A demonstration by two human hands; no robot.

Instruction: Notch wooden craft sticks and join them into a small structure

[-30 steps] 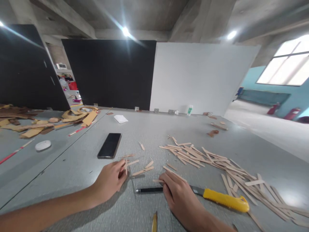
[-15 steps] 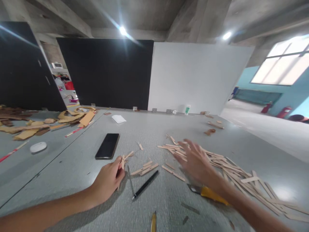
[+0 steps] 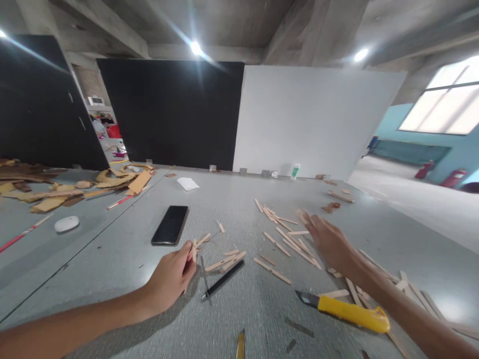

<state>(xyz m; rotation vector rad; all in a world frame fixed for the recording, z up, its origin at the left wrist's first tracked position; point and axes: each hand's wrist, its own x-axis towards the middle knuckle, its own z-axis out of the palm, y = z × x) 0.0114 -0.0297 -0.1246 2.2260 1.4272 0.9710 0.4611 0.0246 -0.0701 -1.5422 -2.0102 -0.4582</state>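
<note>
My left hand (image 3: 172, 271) is closed around several flat wooden sticks (image 3: 202, 240), which poke out past the thumb and fingers, just above the table. Over a loose spread of wooden sticks (image 3: 297, 247), my right hand (image 3: 327, 242) reaches out with fingers stretched, somewhat blurred by motion, and no stick shows in it. A few short sticks (image 3: 226, 262) and a black pen (image 3: 223, 280) lie to the right of my left hand. Under my right forearm, more sticks are partly hidden. A yellow utility knife (image 3: 352, 313) rests close by, its dark blade pointing left.
A black phone (image 3: 170, 225) and folded white paper (image 3: 187, 184) lie beyond my left hand. Farther left are a white mouse (image 3: 66, 224) and tan scraps (image 3: 52, 203). A second blade tool (image 3: 240, 344) sits at the near edge. Black and white panels (image 3: 307, 119) stand behind.
My right hand has moved right across the sticks, and part of the pile is now spread apart. The yellow knife shows more fully. My left hand keeps its hold.
</note>
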